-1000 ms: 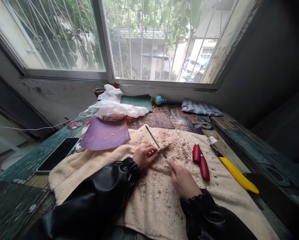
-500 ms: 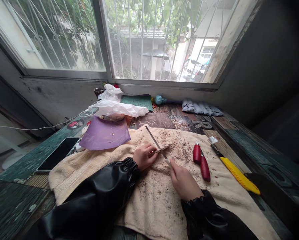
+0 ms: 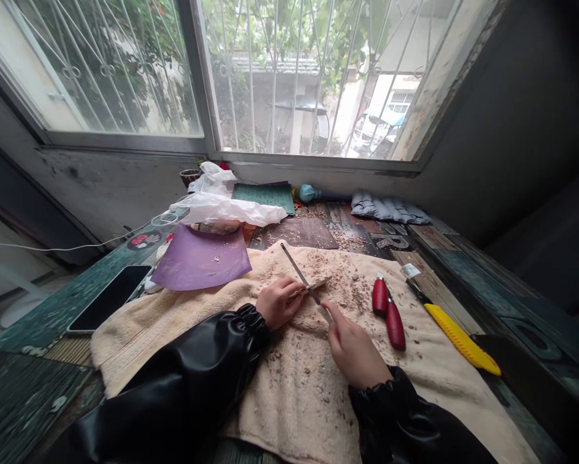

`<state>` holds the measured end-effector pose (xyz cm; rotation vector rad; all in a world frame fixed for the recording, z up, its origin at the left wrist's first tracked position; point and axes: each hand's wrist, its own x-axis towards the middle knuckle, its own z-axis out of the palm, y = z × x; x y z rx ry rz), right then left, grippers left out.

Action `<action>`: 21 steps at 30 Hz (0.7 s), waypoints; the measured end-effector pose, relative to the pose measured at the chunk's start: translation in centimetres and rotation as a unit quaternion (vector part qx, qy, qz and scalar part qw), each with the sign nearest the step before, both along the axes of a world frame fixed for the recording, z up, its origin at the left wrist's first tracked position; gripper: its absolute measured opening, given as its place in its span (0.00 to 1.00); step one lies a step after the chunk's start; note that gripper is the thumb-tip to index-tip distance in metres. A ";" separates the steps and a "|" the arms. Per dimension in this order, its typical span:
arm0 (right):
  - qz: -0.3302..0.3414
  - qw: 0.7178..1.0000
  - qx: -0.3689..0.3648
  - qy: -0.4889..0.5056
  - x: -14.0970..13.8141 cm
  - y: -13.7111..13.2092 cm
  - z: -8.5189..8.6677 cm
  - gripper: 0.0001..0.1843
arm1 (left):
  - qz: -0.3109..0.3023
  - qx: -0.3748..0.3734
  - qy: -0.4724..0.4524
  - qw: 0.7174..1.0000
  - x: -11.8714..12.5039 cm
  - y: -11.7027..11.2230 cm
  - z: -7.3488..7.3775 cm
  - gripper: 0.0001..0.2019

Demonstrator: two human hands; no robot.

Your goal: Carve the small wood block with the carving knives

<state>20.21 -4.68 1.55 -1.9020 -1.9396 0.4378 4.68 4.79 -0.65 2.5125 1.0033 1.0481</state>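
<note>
My left hand is closed on a thin wooden stick, pressing it down near the towel. In my right hand is a long narrow metal file, its handle end mostly hidden by my fingers. The file crosses over the stick just beyond my left fingertips and points away to the far left. Beneath both hands lies a beige towel strewn with wood shavings. Two red-handled tools rest on the towel to the right of my right hand.
A yellow-handled saw lies at the right. Purple sandpaper and a phone are on the left. Farther back are a white plastic bag, a green sheet and a grey padded bundle below the window.
My right hand has shifted slightly up and left with the file, which slides a little across the stick. My left hand keeps its hold, and the view moves slightly.
</note>
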 end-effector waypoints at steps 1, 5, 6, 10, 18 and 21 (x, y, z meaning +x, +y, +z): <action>-0.001 1.000 -0.005 -0.001 0.0 0.0 0.0 0.25 | -0.001 -0.003 0.001 1.000 0.0 0.0 0.0 0.10; -0.002 1.000 -0.015 0.003 0.0 0.0 0.2 0.26 | -0.013 -0.012 0.018 1.000 -0.1 0.1 0.0 0.13; -0.002 1.000 -0.016 0.003 -0.1 0.0 0.3 0.26 | -0.019 -0.013 0.026 0.999 -0.1 0.0 0.0 0.14; 0.000 1.000 -0.017 -0.004 -0.1 0.0 0.3 0.26 | -0.030 -0.018 0.054 0.998 -0.1 -0.1 0.1 0.16; -0.002 1.000 -0.004 -0.012 -0.1 -0.1 0.1 0.26 | -0.033 -0.019 0.047 0.998 0.0 -0.1 0.2 0.16; -0.001 1.000 0.002 -0.009 -0.1 -0.1 0.1 0.25 | -0.035 -0.017 0.050 0.998 0.0 0.0 0.1 0.16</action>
